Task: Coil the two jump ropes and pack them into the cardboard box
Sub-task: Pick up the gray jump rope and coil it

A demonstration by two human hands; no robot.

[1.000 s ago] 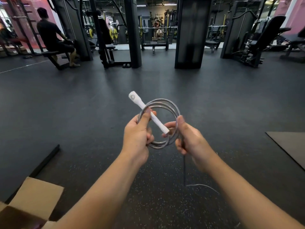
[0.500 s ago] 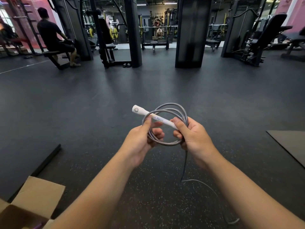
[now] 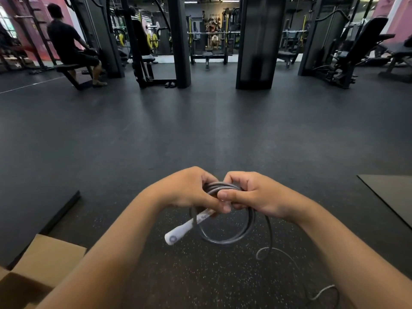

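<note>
In the lower middle of the frame, I see both hands meeting over a coiled grey jump rope (image 3: 225, 236). My left hand (image 3: 187, 189) has its fingers curled around the top of the coil, knuckles up. My right hand (image 3: 252, 195) is curled around the same bundle just beside it, and the two thumbs touch at the centre. The loops hang below the hands as a rough circle. A white handle (image 3: 185, 228) sticks out from under the left hand, slanting down toward the lower left, with a round grey mark at its end and some printing I cannot read. The uncoiled tail of the rope (image 3: 270, 241) drops from the right hand and trails in loose curves across the floor toward the lower right.

At the lower left corner sits the cardboard box (image 3: 48, 256), open, one flap raised; I cannot see its inside clearly. The floor (image 3: 200, 134) is dark speckled rubber. A dark mat (image 3: 392, 192) lies at the right edge. In the upper left, a person (image 3: 66, 44) in dark clothes sits on a bench (image 3: 71, 71), facing away. Gym machines (image 3: 338, 47) stand along the top of the frame.
</note>
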